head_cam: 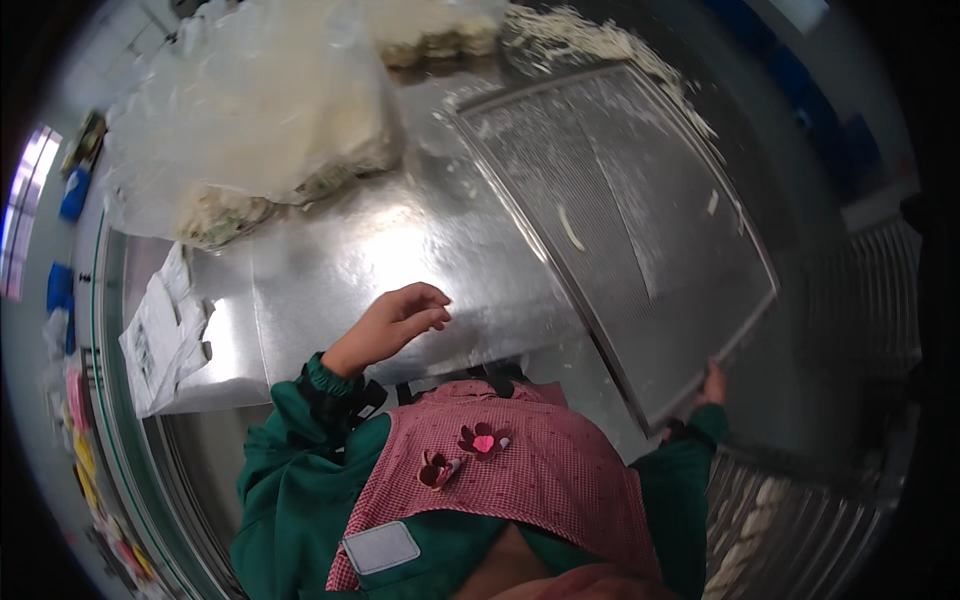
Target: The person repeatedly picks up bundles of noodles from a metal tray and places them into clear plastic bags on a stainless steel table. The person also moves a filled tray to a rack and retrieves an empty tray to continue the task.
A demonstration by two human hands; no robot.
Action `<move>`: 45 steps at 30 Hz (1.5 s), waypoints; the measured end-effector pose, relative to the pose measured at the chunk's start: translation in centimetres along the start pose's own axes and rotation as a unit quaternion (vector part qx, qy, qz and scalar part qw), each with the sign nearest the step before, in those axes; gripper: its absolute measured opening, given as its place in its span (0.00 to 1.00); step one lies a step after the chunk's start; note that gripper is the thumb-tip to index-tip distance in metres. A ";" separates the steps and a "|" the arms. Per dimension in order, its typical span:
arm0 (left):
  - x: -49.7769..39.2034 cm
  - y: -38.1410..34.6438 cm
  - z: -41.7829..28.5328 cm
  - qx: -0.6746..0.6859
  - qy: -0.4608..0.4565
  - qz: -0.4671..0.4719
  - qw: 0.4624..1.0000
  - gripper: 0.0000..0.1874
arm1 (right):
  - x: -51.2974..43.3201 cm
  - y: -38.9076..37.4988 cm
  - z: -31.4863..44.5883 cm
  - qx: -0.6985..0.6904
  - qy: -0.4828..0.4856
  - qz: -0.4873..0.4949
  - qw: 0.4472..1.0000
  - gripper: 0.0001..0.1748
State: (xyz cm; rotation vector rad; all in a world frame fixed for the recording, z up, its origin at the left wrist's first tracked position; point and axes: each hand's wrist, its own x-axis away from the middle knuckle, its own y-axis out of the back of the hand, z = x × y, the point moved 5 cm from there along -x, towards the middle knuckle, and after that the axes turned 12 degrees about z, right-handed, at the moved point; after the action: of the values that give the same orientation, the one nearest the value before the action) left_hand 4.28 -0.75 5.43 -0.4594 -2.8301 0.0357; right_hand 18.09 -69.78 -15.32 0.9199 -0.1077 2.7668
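Observation:
My right hand point(712, 386) grips the near right corner of a large rectangular mesh tray point(675, 322) with a metal rim. The tray slants across the right part of the steel table, its near end jutting past the table edge. One pale strip of food point(570, 229) lies on its mesh, and a smaller pale piece point(712, 202) lies nearer the right rim. White residue dusts the far half. Over the steel table point(322, 315), my left hand point(397, 326) is held with loosely bent fingers and nothing in it.
Large clear plastic bags of pale food point(262, 112) fill the far left of the table. A heap of loose pale strips point(577, 37) lies beyond the tray. A folded white bag point(161, 337) bearing print rests at the left edge. Metal racks point(787, 517) stand at lower right.

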 end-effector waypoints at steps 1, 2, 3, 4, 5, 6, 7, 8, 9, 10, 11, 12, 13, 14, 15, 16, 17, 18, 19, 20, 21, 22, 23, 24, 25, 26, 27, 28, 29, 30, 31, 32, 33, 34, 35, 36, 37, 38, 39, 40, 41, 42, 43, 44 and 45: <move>-1.1 -1.6 0.7 0.001 0.009 0.048 0.999 0.13 | 1.4 -1.8 -1.2 -0.050 -0.012 0.033 0.998 0.35; -1.9 -3.4 1.7 0.027 0.047 0.094 0.994 0.14 | 3.1 -3.6 -1.8 -0.062 -0.025 0.044 0.997 0.30; -2.5 -5.3 2.9 0.049 0.079 0.129 0.987 0.15 | 5.2 -5.9 -2.9 -0.072 -0.011 0.020 0.997 0.25; -2.7 -7.2 4.5 0.062 0.126 0.149 0.979 0.19 | 7.4 -8.6 -3.2 -0.106 0.015 0.074 0.992 0.23; -2.8 -9.3 6.0 0.070 0.166 0.182 0.967 0.27 | 9.4 -11.5 -3.8 -0.148 0.010 0.103 0.984 0.21; -2.6 -11.0 7.5 0.077 0.193 0.174 0.963 0.31 | 11.8 -14.3 -4.1 -0.197 0.024 0.168 0.966 0.20; -2.3 -12.6 9.1 0.078 0.226 0.147 0.960 0.36 | 13.7 -16.7 -4.4 -0.212 0.032 0.194 0.957 0.20; -2.2 -14.1 10.3 0.102 0.232 0.117 0.960 0.37 | 15.6 -19.1 -4.7 -0.238 0.025 0.259 0.936 0.20; -2.3 -15.2 11.3 0.126 0.235 0.079 0.961 0.39 | 17.0 -20.6 -5.2 -0.225 -0.008 0.260 0.939 0.21; -2.5 -16.3 11.9 0.213 0.210 0.041 0.953 0.31 | 18.4 -22.2 -5.3 -0.228 -0.009 0.321 0.919 0.21; -2.9 -16.5 11.8 0.229 0.157 -0.003 0.961 0.27 | 19.0 -22.7 -5.5 -0.205 -0.039 0.328 0.921 0.22; -3.1 -16.7 11.3 0.248 0.113 -0.035 0.961 0.23 | 19.1 -22.9 -4.7 -0.198 -0.043 0.376 0.904 0.22; -3.0 -17.0 10.7 0.260 0.081 -0.075 0.959 0.19 | 19.2 -22.5 -3.6 -0.196 -0.048 0.442 0.874 0.23; -2.5 -16.8 10.2 0.213 0.141 -0.089 0.963 0.11 | 18.3 -21.1 -2.3 -0.208 -0.078 0.435 0.872 0.23; -1.8 -17.3 8.7 0.225 0.108 -0.104 0.963 0.11 | 16.4 -18.2 0.5 -0.232 -0.015 0.371 0.899 0.23; -0.7 -17.2 7.2 0.228 0.078 -0.131 0.962 0.10 | 14.4 -15.7 3.0 -0.271 0.020 0.332 0.903 0.23; 0.7 -17.6 5.5 0.236 0.091 -0.158 0.954 0.10 | 12.9 -12.3 6.9 -0.242 0.110 0.325 0.908 0.23; 2.4 -17.7 3.2 0.200 0.074 -0.155 0.965 0.10 | 11.1 -8.6 9.7 -0.234 0.153 0.235 0.931 0.22; 4.5 -17.8 1.2 0.168 0.100 -0.151 0.969 0.11 | 9.6 -5.4 12.3 -0.214 0.164 0.177 0.946 0.21; 6.5 -17.6 -0.9 0.129 0.130 -0.186 0.965 0.12 | 8.7 -3.1 14.2 -0.141 0.191 0.154 0.959 0.22; 8.2 -17.3 -3.3 0.083 0.137 -0.208 0.965 0.14 | 8.0 -1.0 16.0 -0.066 0.208 0.097 0.971 0.23; 9.7 -17.2 -5.8 0.080 0.144 -0.207 0.964 0.16 | 7.4 -0.9 16.6 0.039 0.178 0.156 0.971 0.25; 10.4 -17.1 -9.0 0.073 0.090 -0.180 0.977 0.18 | 6.9 -1.1 16.7 0.139 0.137 0.191 0.962 0.27; 10.6 -17.1 -12.1 0.119 0.011 -0.181 0.976 0.24 | 6.8 -2.1 16.1 0.182 0.116 0.249 0.944 0.27; 10.1 -17.0 -15.7 0.032 -0.070 -0.166 0.983 0.29 | 6.9 -3.3 15.0 0.212 0.097 0.284 0.930 0.27; 9.4 -17.1 -18.9 0.032 -0.150 -0.143 0.978 0.35 | 7.1 -5.0 13.8 0.243 0.108 0.299 0.916 0.24; 8.2 -17.2 -21.6 0.172 -0.247 -0.093 0.949 0.41 | 7.0 -6.8 12.0 0.218 0.054 0.325 0.919 0.20; 6.5 -17.8 -24.3 0.133 -0.316 -0.016 0.939 0.46 | 7.3 -8.6 9.9 0.200 0.026 0.329 0.923 0.18; 5.0 -18.7 -26.6 0.107 -0.397 0.067 0.909 0.50 | 7.7 -11.1 7.7 0.170 0.013 0.355 0.919 0.18; 2.4 -18.8 -27.0 0.147 -0.454 0.046 0.878 0.55 | 8.2 -13.7 5.6 0.130 0.001 0.403 0.906 0.21; -0.4 -19.0 -27.4 0.057 -0.516 0.001 0.855 0.57 | 9.0 -16.6 3.6 0.063 -0.008 0.446 0.893 0.21; -2.7 -19.9 -25.0 -0.052 -0.432 -0.191 0.880 0.59 | 10.0 -19.3 1.5 0.065 0.015 0.489 0.870 0.20; -5.4 -21.1 -23.0 -0.099 -0.360 -0.207 0.904 0.58 | 10.9 -22.0 0.0 0.031 0.014 0.535 0.844 0.21; -7.6 -22.3 -21.2 -0.195 -0.304 -0.224 0.905 0.61 | 11.4 -24.3 -1.9 -0.014 -0.049 0.538 0.841 0.22; -9.5 -22.6 -19.0 -0.103 -0.268 -0.241 0.927 0.56 | 11.9 -26.5 -2.9 -0.102 -0.160 0.553 0.811 0.24; -10.6 -22.7 -17.7 0.000 -0.303 -0.222 0.927 0.53 | 11.5 -27.8 -1.9 0.053 -0.035 0.562 0.825 0.26; -11.0 -22.8 -17.6 -0.035 -0.360 -0.195 0.912 0.53 | 11.5 -28.6 -0.4 0.199 0.080 0.575 0.789 0.28; -11.2 -22.6 -17.4 -0.044 -0.386 -0.172 0.905 0.53 | 11.4 -29.4 2.5 0.278 0.232 0.532 0.766 0.31; -11.2 -22.3 -17.1 -0.042 -0.385 -0.158 0.908 0.52 | 12.0 -30.0 6.0 0.303 0.426 0.413 0.746 0.33; -10.8 -21.8 -17.1 -0.054 -0.383 -0.161 0.908 0.52 | 10.5 -28.2 9.1 0.224 0.360 0.409 0.808 0.35; -10.4 -21.3 -17.4 -0.072 -0.383 -0.157 0.908 0.52 | 10.0 -27.7 11.9 0.093 0.336 0.398 0.849 0.36; -9.6 -20.9 -17.5 -0.068 -0.384 -0.152 0.908 0.53 | 10.0 -26.8 15.6 -0.012 0.350 0.402 0.846 0.37; -9.0 -20.5 -17.7 -0.081 -0.378 -0.155 0.909 0.52 | 10.8 -28.2 17.0 -0.016 0.350 0.382 0.855 0.37; -8.3 -20.4 -17.8 -0.104 -0.368 -0.143 0.913 0.51 | 11.5 -30.0 18.3 -0.020 0.337 0.355 0.872 0.38; -7.7 -20.3 -18.0 -0.127 -0.368 -0.132 0.912 0.51 | 13.1 -33.5 18.4 0.003 0.337 0.410 0.847 0.39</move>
State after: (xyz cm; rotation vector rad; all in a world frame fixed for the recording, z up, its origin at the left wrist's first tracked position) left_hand 9.99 -22.75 22.07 -0.1086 -3.6436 -0.2722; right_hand 26.39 -37.31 7.20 -0.2581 -0.4620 3.6720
